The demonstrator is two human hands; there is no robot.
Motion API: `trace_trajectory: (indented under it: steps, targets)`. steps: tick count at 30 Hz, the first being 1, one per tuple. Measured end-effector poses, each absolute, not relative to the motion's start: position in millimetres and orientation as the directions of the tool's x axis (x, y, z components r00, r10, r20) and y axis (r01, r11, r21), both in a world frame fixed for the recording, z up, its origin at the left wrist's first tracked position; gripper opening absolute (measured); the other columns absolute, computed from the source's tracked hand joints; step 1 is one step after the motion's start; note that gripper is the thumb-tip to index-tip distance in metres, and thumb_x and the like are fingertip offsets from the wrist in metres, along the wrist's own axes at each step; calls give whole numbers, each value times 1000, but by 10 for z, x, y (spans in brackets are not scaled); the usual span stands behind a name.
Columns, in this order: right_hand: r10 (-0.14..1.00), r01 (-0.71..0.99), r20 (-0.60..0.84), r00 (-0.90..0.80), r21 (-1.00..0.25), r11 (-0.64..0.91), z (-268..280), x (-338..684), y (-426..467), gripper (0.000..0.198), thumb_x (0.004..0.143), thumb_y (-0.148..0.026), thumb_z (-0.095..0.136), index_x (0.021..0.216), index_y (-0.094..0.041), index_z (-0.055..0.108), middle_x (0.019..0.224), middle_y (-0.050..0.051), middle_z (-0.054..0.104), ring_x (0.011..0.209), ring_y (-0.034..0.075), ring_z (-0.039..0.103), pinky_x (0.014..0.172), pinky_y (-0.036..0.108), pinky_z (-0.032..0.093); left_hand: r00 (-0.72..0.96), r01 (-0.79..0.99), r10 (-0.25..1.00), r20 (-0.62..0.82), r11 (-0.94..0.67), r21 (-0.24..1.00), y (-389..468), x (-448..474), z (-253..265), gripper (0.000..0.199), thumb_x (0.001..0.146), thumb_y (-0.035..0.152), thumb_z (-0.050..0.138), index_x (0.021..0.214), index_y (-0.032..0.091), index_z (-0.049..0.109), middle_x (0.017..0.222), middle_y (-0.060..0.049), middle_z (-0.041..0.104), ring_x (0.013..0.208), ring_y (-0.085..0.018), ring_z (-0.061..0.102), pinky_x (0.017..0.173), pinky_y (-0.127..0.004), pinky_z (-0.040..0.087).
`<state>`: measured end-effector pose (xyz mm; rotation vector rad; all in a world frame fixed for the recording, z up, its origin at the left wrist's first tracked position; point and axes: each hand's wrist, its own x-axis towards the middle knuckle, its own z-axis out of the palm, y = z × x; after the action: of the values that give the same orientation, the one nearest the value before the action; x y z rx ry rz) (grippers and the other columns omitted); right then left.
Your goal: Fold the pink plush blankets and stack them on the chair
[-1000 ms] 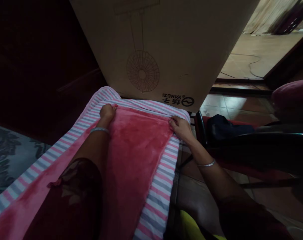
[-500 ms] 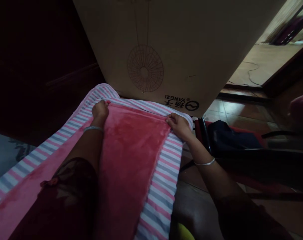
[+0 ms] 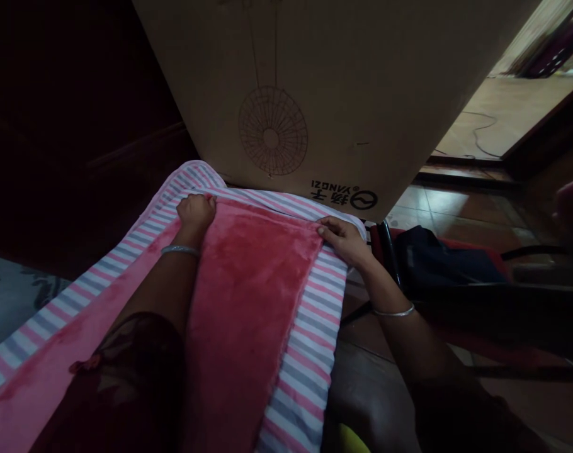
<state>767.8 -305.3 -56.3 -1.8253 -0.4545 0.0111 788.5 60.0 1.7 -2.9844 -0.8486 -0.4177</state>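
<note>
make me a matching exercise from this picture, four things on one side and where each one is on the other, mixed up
Things:
1. left hand
2. right hand
3. cardboard box
4. dark bag

Places:
A. standing behind the far end of the blanket
B. on the far right corner of the red cloth
C. on the floor to the right of the blanket
D. on the far left corner of the red cloth

Pairs: 1-D, 2-B, 3-A, 4-C

The red cloth lies on the striped blanket.
</note>
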Motion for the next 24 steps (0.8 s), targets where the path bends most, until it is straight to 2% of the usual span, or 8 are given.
trace_trajectory:
  steps: [6, 13, 18, 21, 24]
  targets:
    - [322, 315, 238, 916, -925, -211, -611, 7720, -3025, 38, 75, -57, 64, 84, -20, 67, 73, -1, 64, 68, 16, 56, 66, 28, 43, 763, 579, 592, 259, -805, 133, 778, 7973, 28, 43, 98, 35, 40, 115, 12, 71, 115, -22, 70, 108, -37, 64, 88, -46, 49]
    - [186, 266, 212, 959, -899, -347, -678, 7738, -2965, 29, 77, -46, 66, 89, -20, 68, 76, 1, 68, 71, 17, 60, 66, 27, 47, 801, 536, 556, 224, -831, 147, 813, 7943, 2, 44, 98, 42, 41, 116, 14, 69, 122, -22, 68, 117, -36, 60, 96, -45, 46]
    - [161, 219, 189, 969, -956, -196, -676, 7767, -2927, 33, 73, -50, 61, 87, -20, 63, 76, 0, 66, 70, 16, 57, 68, 29, 46, 787, 565, 598, 151, -797, 213, 861, 7890, 45, 37, 96, 43, 46, 105, 17, 70, 114, -19, 70, 110, -33, 62, 91, -39, 48]
    - [136, 195, 179, 974, -974, -112, -652, 7743, -2895, 38, 69, -56, 61, 85, -22, 59, 74, 0, 62, 69, 17, 56, 65, 29, 44, 766, 544, 607, 211, -787, 292, 887, 7858, 124, 31, 96, 38, 47, 108, 19, 69, 112, -14, 71, 106, -29, 63, 88, -36, 48]
    - [19, 218, 217, 976, -968, -121, -644, 7680, -2862, 39, 71, -54, 59, 91, -22, 58, 76, 0, 62, 68, 17, 56, 62, 28, 43, 723, 497, 601, 339, -795, 348, 867, 7877, 190, 33, 98, 35, 43, 116, 21, 67, 113, -12, 71, 107, -28, 64, 88, -37, 48]
